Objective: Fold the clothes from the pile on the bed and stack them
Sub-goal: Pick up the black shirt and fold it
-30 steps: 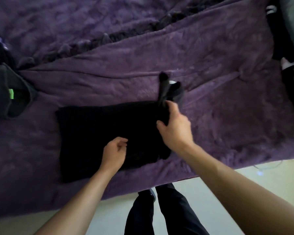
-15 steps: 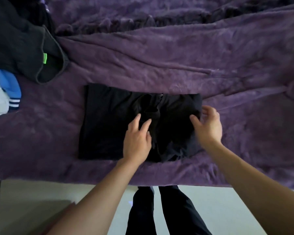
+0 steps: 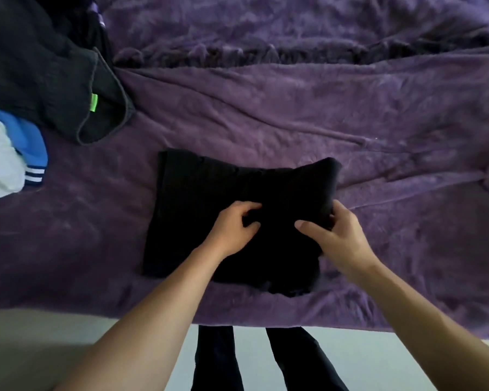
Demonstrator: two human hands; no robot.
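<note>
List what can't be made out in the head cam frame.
Head view:
- black garment: its type and fold layers can't be read. It is uniformly dark, and the left hand gripping it covers the centre.
- right hand: its fingertips are hidden under the garment's right edge, which it holds.
- pile of clothes: it is cut off by the left and top edges, so the item count is unknown.

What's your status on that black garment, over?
Both engaged: left hand pinches the black garment mid-panel; right hand grips its right edge. Part-folded, flat on the purple blanket. The clothes pile sits far left, apart from it.
</note>
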